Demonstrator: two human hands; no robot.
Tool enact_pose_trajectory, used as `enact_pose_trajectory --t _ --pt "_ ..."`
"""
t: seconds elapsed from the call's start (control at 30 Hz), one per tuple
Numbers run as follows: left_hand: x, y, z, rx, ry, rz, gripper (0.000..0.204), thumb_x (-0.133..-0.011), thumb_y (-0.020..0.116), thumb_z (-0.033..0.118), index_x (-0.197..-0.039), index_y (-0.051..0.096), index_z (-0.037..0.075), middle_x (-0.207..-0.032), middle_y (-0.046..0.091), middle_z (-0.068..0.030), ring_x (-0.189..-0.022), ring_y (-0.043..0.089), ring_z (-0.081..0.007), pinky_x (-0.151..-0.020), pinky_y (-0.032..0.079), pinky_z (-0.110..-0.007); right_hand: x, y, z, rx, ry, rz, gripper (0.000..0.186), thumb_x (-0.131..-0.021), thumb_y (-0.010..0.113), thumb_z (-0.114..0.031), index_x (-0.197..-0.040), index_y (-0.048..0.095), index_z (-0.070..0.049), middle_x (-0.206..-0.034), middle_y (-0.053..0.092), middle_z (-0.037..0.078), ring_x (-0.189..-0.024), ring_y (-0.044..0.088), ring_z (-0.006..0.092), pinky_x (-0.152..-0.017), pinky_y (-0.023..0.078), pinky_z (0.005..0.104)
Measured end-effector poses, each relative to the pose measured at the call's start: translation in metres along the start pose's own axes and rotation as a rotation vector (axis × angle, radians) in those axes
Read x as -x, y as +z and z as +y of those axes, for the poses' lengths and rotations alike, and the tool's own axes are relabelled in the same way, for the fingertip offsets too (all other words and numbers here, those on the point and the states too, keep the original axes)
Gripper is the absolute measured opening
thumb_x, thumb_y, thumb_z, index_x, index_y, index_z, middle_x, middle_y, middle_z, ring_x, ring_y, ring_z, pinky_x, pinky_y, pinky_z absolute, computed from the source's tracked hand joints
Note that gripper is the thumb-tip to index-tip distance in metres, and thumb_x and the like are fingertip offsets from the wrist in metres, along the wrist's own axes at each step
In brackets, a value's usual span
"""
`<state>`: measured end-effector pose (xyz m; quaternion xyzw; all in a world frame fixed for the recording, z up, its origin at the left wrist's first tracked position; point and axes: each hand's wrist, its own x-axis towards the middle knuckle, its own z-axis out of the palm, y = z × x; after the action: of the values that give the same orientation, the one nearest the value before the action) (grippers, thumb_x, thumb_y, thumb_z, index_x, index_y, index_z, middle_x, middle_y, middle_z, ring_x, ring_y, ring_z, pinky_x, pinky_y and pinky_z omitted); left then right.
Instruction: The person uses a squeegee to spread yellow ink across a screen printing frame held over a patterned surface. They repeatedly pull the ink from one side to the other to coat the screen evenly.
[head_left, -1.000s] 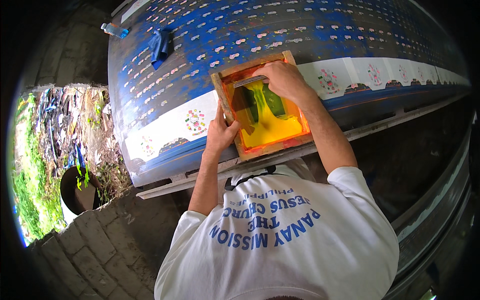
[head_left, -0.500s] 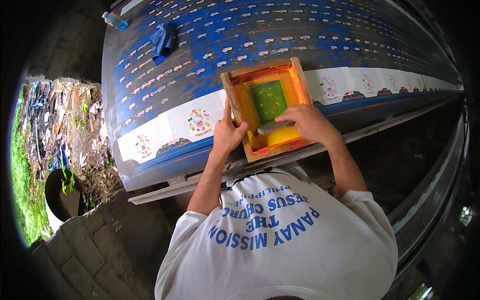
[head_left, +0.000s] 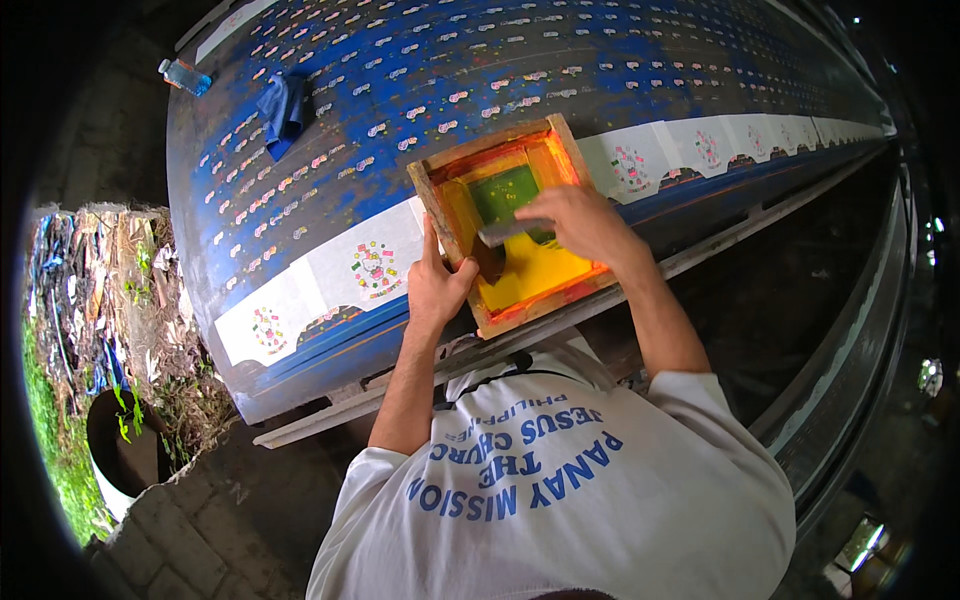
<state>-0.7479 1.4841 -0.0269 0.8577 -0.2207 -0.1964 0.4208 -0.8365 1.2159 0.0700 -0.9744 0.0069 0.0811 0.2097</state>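
A wooden screen-printing frame (head_left: 490,143), stained red and orange inside, lies over the row of white paper pieces near the table's front edge. Its mesh shows green at the far part, and yellow ink (head_left: 535,272) covers the near part. My left hand (head_left: 440,290) grips the frame's left side, thumb over the rim and index finger stretched along the outside. Inside the frame, my right hand (head_left: 588,225) is closed on a squeegee (head_left: 510,232), which rests tilted across the mesh. White paper pieces with colourful cartoon prints (head_left: 375,268) lie on both sides of the frame.
The long table (head_left: 340,190) is blue and dark, marked with rows of small prints. A blue cloth (head_left: 283,112) and a clear bottle with blue liquid (head_left: 185,77) sit at its far left. A ledge (head_left: 330,424) runs along the near side. Beyond the left end stands a round container (head_left: 125,445).
My right hand has pushed the squeegee farther from me across the mesh, exposing more yellow ink on the near side. My left hand keeps its hold on the frame. The whole view has shifted slightly.
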Motion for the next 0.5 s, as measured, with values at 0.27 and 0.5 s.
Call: enact_pose_trajectory --t 0.27,0.5 --pt "0.001 0.001 0.003 0.007 -0.051 -0.009 0.111 -0.09 0.079 0.029 -0.178 0.018 0.002 -0.075 0.077 -0.0188 -0.065 0.078 -0.0337 -0.063 0.061 -0.045 0.076 0.038 -0.017 -0.07 0.004 0.208 0.048 -0.084 0.072 0.003 -0.128 0.084 -0.013 -0.127 0.078 0.008 -0.123 0.069 0.0306 -0.109 0.054 0.0446" --pt "-0.001 -0.003 0.024 -0.01 -0.101 -0.01 0.102 -0.093 0.072 0.021 -0.178 0.019 0.004 -0.079 0.079 -0.0193 -0.068 0.08 -0.0328 -0.067 0.063 -0.044 0.082 0.036 -0.005 -0.086 -0.086 0.278 0.047 -0.082 0.078 -0.001 -0.127 0.084 -0.013 -0.126 0.076 0.006 -0.119 0.068 0.0295 -0.108 0.055 0.0437"
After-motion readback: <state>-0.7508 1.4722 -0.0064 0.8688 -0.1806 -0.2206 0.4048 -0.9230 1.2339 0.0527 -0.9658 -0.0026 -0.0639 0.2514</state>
